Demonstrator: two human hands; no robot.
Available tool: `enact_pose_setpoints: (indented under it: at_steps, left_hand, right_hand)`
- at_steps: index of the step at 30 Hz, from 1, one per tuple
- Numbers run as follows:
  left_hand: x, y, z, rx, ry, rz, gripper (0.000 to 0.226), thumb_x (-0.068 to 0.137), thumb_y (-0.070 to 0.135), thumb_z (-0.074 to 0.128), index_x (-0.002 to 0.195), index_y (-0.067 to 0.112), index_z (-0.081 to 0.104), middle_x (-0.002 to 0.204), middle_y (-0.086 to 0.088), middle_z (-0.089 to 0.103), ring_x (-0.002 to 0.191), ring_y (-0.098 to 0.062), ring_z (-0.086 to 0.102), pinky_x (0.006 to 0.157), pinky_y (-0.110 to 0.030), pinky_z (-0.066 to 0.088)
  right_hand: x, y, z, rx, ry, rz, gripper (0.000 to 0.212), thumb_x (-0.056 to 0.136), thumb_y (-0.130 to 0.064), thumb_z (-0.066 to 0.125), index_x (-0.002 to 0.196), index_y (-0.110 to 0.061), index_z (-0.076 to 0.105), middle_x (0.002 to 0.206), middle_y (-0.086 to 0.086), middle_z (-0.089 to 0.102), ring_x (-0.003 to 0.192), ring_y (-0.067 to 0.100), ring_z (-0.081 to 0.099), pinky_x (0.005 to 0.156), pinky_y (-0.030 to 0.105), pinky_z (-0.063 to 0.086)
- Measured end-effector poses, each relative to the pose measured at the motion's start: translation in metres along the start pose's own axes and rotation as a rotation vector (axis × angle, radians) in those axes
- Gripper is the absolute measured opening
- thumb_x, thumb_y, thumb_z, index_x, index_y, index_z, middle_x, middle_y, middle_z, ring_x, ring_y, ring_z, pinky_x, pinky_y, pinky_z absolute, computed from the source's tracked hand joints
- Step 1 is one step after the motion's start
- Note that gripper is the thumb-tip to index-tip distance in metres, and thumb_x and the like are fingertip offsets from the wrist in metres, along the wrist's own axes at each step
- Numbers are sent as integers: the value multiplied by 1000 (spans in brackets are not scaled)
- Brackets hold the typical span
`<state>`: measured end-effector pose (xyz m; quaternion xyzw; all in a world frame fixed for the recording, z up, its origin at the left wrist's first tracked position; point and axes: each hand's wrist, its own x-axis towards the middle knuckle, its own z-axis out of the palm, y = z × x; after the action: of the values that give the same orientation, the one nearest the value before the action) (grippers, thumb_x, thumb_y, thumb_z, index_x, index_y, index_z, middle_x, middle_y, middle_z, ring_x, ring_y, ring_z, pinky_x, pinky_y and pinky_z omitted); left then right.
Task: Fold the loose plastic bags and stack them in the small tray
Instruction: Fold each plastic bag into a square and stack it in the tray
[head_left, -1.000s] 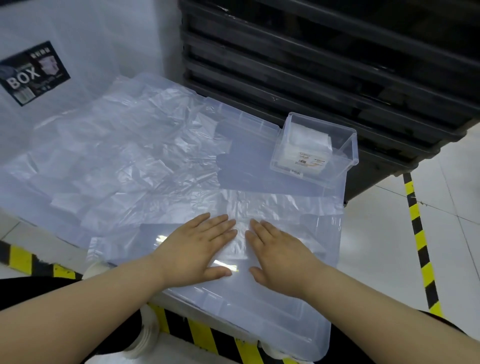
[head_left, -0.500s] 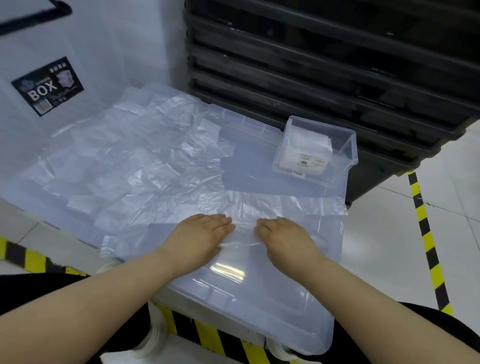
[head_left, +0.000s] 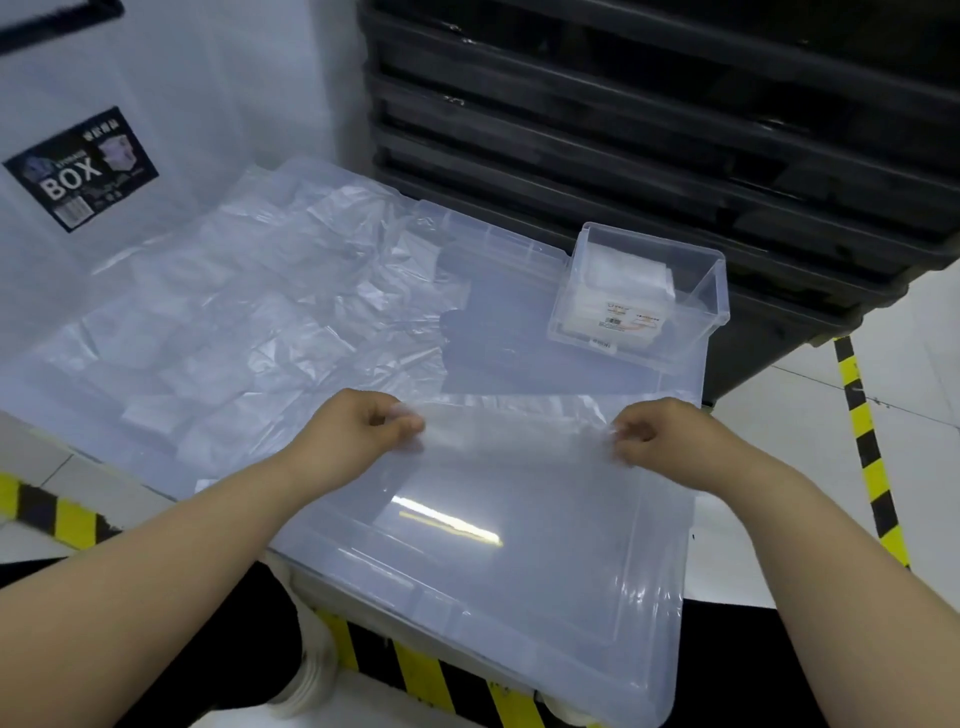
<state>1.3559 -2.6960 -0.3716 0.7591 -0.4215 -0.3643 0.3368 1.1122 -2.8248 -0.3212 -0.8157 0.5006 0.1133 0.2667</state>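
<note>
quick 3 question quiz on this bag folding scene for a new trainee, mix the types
1. True or false: the left hand and the right hand both pinch the plastic bag.
2. The small tray holds: A) nothing B) a white stack C) a black roll.
3. Fill in: the pile of loose bags lies to the ___ of the held bag.

Key: 1 true; 2 B; 3 left.
</note>
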Motion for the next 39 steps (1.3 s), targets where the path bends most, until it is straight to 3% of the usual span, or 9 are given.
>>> enact_pose_setpoints:
  at_steps: [3,6,10,13,18,23,27,33,39]
  left_hand:
    - [1,1,1,-48,38,-48,25,88,16,61,75,-6,62,67,-8,56,54,-5,50,51,-8,34]
    - [0,4,4,165,175,-17,7,90,20,59,87,14,56,67,3,58,66,-13,53,60,-18,38]
    - [-3,-1,19,653,511,540,33,86,27,49,114,10,52,98,-14,65,96,-27,51,82,-37,36]
    - [-10,-7,46,793,314,762,42,100,36,18,122,11,45,120,-15,62,116,-23,41,104,-34,21]
    - [-6,-16,58,978,137,634,65,101,39,3,120,7,57,117,-12,64,110,-27,60,106,-31,13]
    - [2,-13,54,1028,47,534,73,100,42,4,113,6,65,116,-12,65,104,-27,64,103,-31,16]
    - [4,-13,54,1036,40,531,72,100,43,5,113,6,65,117,-12,64,105,-27,63,96,-34,26]
    - [7,-12,50,1041,67,512,72,99,44,6,113,4,65,116,-14,64,104,-29,63,94,-34,26]
    - [8,-13,48,1003,76,511,71,100,42,6,112,5,65,116,-17,64,104,-32,63,95,-35,23]
  right_hand:
    - [4,7,-6,207,-24,67,15,85,-9,58,73,-18,60,71,-2,64,68,13,61,71,26,46]
    - [10,6,-2,216,-26,88,21,86,-9,56,69,-21,55,68,-2,64,59,6,59,66,23,44]
    - [18,-1,4,129,-7,92,24,88,-10,51,67,-21,52,66,-2,61,58,7,56,61,21,42]
    - [21,-3,6,149,-3,95,25,90,-12,50,67,-21,50,65,-2,59,56,7,55,56,19,40]
    - [18,-2,-3,210,-121,81,12,85,-25,64,88,-18,55,80,-3,60,71,13,57,74,26,47]
    - [8,15,-25,124,-225,152,20,80,-22,69,96,-24,57,86,-8,56,83,8,54,69,19,41]
    - [5,25,-36,308,-122,209,10,83,-13,65,81,-20,58,73,1,62,68,9,54,69,21,39]
    - [10,37,-35,555,159,312,3,87,-8,60,89,-9,59,63,5,52,52,13,47,52,21,37]
    - [18,38,-26,564,284,326,9,92,-16,53,92,-7,57,78,5,57,59,12,48,54,22,38]
